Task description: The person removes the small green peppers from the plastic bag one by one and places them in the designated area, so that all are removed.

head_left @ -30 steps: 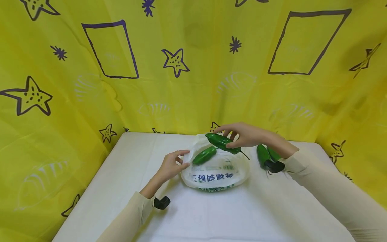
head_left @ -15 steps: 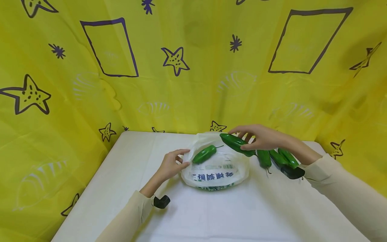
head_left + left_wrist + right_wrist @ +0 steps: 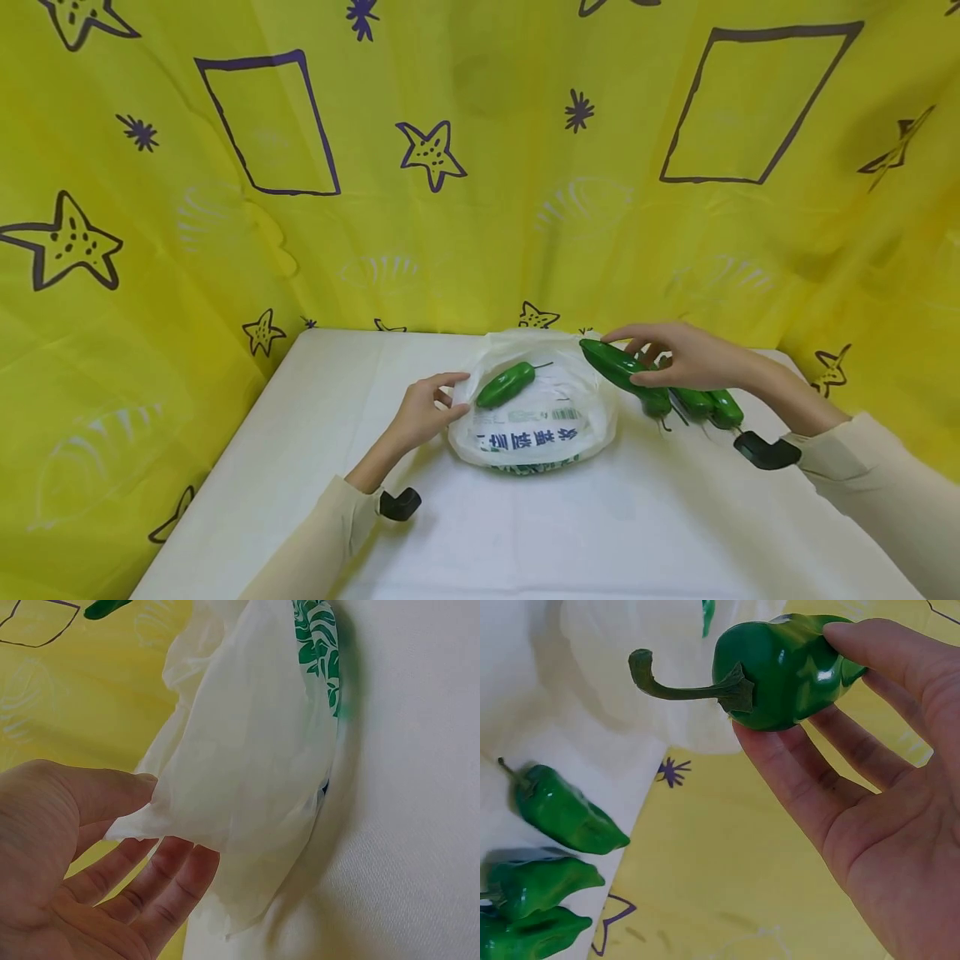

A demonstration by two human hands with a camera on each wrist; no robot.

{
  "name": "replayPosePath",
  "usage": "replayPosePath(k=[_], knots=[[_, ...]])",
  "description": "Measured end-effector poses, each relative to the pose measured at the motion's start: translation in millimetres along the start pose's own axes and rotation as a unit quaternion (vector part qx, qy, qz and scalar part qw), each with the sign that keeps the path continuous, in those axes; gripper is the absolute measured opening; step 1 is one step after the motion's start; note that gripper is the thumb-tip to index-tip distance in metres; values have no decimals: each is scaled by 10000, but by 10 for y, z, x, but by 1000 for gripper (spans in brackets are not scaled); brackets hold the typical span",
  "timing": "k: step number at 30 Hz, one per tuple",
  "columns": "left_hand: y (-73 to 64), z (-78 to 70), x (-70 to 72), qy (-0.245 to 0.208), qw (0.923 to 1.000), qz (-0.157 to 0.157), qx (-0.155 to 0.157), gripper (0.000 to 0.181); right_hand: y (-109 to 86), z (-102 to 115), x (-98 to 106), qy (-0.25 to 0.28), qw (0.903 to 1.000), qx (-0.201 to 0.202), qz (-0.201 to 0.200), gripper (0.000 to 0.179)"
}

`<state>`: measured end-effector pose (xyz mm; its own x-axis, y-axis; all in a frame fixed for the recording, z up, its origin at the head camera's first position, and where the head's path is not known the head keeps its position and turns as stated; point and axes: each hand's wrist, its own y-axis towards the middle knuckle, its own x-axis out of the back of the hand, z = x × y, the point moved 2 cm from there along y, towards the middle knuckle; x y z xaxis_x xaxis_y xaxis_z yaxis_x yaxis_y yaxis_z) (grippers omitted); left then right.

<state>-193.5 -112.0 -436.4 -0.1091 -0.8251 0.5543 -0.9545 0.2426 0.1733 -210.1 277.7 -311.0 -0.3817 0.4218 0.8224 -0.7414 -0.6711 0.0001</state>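
Head view: the right hand (image 3: 682, 354) has thumb and fingers clamped on the held pepper (image 3: 611, 362), glossy deep green, up over the surface (image 3: 562, 533) near its far edge, just right of the plastic bag (image 3: 603, 412). The bag's whitish and see-through with blue lettering; another green one, the bagged pepper (image 3: 506, 385), lies inside its rim. Loose peppers (image 3: 726, 408) sit toward the far right corner.

Left wrist cam: the left hand's got the bag's edge pinched, thin crinkly plastic with a green leafy print.

Right wrist cam: the held pepper's smooth and shiny, slightly lumpy, with a thick hooked stem.
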Motion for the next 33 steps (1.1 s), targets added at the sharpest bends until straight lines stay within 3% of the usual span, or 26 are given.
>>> replayPosePath(k=[33], knots=[[-1,-33,-19,15,10000,-36,4,49,-804,-466,-317,131,9921,-418,-1175,58]])
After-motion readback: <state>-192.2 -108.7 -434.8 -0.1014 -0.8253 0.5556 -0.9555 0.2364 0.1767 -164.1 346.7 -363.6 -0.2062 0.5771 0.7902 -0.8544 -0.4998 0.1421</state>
